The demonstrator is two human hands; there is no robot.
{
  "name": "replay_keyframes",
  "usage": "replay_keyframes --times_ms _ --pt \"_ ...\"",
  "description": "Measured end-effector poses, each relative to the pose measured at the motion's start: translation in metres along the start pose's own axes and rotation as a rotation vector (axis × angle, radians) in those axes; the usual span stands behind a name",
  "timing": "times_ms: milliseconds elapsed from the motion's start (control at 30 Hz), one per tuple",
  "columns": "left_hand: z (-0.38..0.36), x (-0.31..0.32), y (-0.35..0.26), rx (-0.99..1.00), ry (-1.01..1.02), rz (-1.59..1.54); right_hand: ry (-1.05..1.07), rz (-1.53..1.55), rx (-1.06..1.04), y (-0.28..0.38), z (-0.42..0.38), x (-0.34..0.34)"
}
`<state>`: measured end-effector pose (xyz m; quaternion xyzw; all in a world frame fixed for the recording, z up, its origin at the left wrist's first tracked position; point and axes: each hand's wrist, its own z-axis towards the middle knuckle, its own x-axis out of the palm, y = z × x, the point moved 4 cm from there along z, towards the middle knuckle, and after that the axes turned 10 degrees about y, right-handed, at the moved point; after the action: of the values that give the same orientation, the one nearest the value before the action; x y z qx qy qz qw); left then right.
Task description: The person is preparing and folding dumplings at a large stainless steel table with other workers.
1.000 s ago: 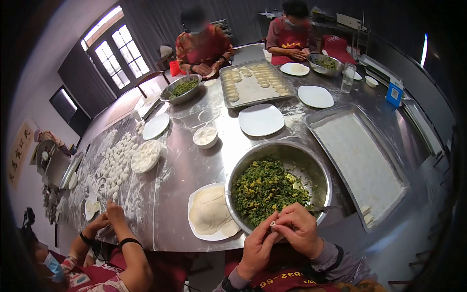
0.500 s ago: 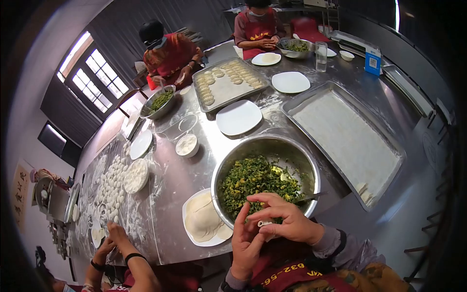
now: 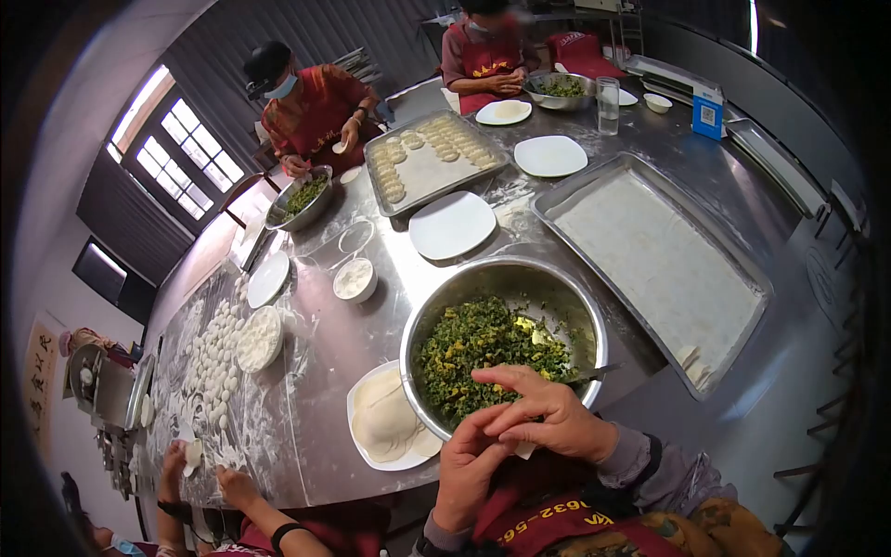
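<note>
My left hand [image 3: 471, 473] and my right hand [image 3: 561, 420] meet at the near rim of a large steel bowl. Both are closed, fingertips pressed together, around a dumpling [image 3: 524, 450]. Only a pale edge of its dough shows below my right fingers; the rest is hidden. The steel bowl [image 3: 594, 316] just beyond holds chopped green and yellow filling [image 3: 478, 348]. A utensil handle [image 3: 594, 373] sticks out over its right rim. Left of the bowl, a stack of round dough wrappers [image 3: 385, 413] lies on a white plate [image 3: 355, 436].
A large floured tray [image 3: 650, 241] at right carries a few dumplings in its near corner. A tray of dumplings [image 3: 436, 153] and white plates [image 3: 452, 226] stand farther back. At lower left, a co-worker's hands [image 3: 237, 487] work near dough pieces [image 3: 215, 353]. Two people stand across the table.
My left hand has come closer to my right, and the dumpling between them is now more hidden. The co-worker's hands at lower left have moved apart, one holding a wrapper.
</note>
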<state>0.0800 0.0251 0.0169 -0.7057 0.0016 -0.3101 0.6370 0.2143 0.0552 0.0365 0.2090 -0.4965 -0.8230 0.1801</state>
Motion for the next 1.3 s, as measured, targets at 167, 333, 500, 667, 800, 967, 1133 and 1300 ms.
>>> replay_keyframes --times_ms 167,333,500,667,800,967,1133,1300 --pt "0.001 0.001 0.001 -0.014 0.028 0.001 -0.009 -0.098 -0.027 0.002 -0.001 -0.001" --pt "0.003 0.002 -0.002 0.142 0.093 -0.023 -0.108 0.054 0.109 0.017 0.000 0.003" --pt "0.001 -0.007 0.009 0.117 0.051 -0.093 -0.061 -0.053 -0.025 -0.001 -0.006 0.005" --pt "0.003 -0.007 0.013 0.112 0.031 -0.236 -0.153 0.028 0.101 0.005 -0.004 0.010" --pt "0.003 -0.005 0.019 0.092 -0.040 -0.280 -0.216 0.063 0.040 -0.006 -0.010 0.011" --pt "0.001 0.001 0.018 0.081 0.013 -0.369 -0.173 -0.058 0.033 -0.015 -0.014 0.013" --pt "0.003 -0.002 0.022 0.058 0.034 -0.452 -0.226 -0.020 0.093 -0.009 -0.011 0.011" --pt "0.003 0.004 0.028 0.064 0.078 -0.509 -0.239 -0.105 0.010 -0.016 -0.018 0.009"
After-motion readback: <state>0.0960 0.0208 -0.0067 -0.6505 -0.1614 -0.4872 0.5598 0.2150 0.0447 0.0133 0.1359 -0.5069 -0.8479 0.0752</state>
